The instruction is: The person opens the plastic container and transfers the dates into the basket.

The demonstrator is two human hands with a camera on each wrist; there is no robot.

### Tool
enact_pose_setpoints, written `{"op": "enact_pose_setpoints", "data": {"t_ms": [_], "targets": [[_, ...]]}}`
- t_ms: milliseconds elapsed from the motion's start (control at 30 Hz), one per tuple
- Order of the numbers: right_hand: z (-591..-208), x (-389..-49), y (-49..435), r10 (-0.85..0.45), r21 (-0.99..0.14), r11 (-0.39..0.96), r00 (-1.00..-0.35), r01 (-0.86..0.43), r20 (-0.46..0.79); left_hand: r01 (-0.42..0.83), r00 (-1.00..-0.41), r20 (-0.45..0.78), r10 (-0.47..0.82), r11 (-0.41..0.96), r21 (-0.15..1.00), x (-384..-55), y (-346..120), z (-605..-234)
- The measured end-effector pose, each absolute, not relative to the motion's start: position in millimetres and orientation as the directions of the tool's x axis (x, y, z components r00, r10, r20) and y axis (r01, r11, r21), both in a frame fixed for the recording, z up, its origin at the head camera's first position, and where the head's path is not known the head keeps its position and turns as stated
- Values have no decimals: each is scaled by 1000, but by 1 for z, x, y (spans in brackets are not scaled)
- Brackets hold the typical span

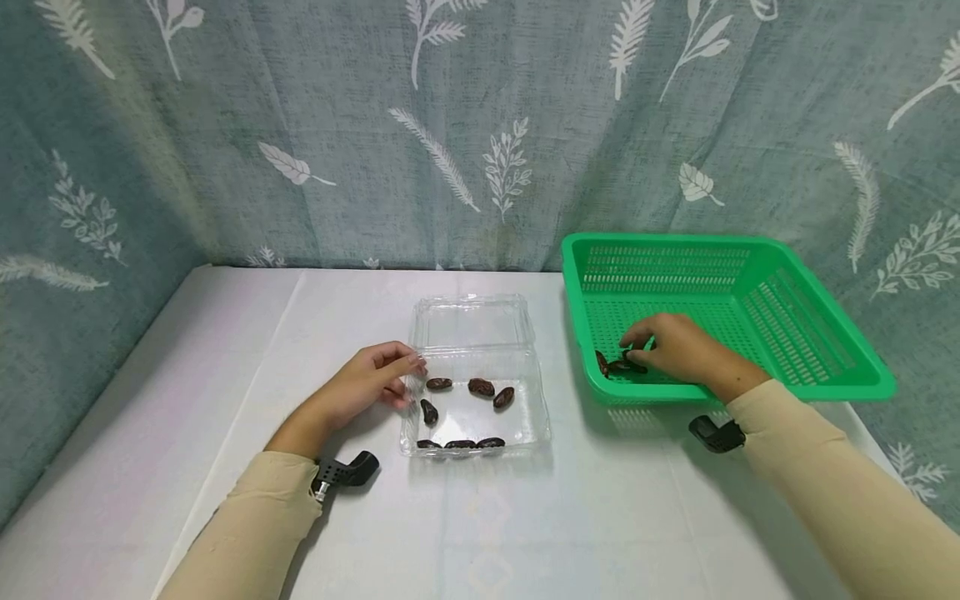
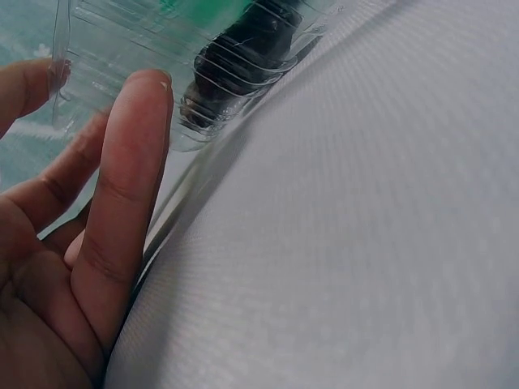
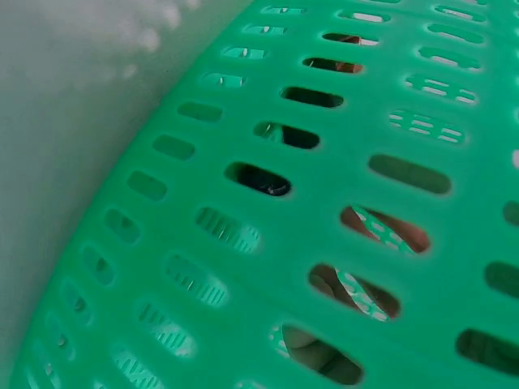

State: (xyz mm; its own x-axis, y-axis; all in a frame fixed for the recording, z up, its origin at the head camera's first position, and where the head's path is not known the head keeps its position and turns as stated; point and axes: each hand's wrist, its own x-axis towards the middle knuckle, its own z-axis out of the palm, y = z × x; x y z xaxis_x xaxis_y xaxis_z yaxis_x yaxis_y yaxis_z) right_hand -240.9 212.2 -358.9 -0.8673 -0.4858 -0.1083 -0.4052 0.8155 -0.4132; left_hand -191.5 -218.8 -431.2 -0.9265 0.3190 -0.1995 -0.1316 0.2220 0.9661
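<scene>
Along the left rim of a clear plastic clamshell box (image 1: 525,367), my left hand (image 1: 369,379) holds the edge with thumb and fingertips. In the left wrist view a finger (image 2: 130,154) lies against the ribbed side wall, with a dark date (image 2: 243,61) showing through. Several brown dates (image 1: 481,387) lie spread in the box, some lined up by its front wall. My right hand (image 1: 678,350) reaches into the green basket (image 1: 727,389), thumb and index finger pinching a date (image 1: 628,356). More dates (image 1: 602,363) lie beside it. Basket wall hides most of that hand in the right wrist view.
The box's lid (image 1: 472,323) lies folded back behind it. A white cloth (image 1: 585,517) covers the table, and a grey-green leaf-patterned curtain (image 1: 337,125) hangs behind and at the left. The slotted basket wall rises around my right hand.
</scene>
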Motion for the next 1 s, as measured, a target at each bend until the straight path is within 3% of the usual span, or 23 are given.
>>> {"op": "enact_pose_setpoints", "data": {"t_ms": [167, 333, 600, 733, 1000], "targets": [[-355, -239, 210, -467, -441, 805, -883, -398, -56, -133, -925, -200, 323, 219, 967, -190, -219, -431], [-344, -225, 205, -460, -449, 771, -883, -451, 96, -131, -920, -203, 334, 223, 966, -192, -217, -431], [-332, -189, 153, -547, -473, 532, -712, -702, 441, -87, -925, -178, 335, 268, 960, -191, -220, -431], [-335, -173, 130, -574, -528, 420, -667, -738, 475, -78, -924, -173, 342, 273, 959, -191, -221, -431], [-349, -166, 92, -622, -599, 349, -657, -720, 427, -77, -922, -166, 349, 256, 964, -193, -219, -431]]}}
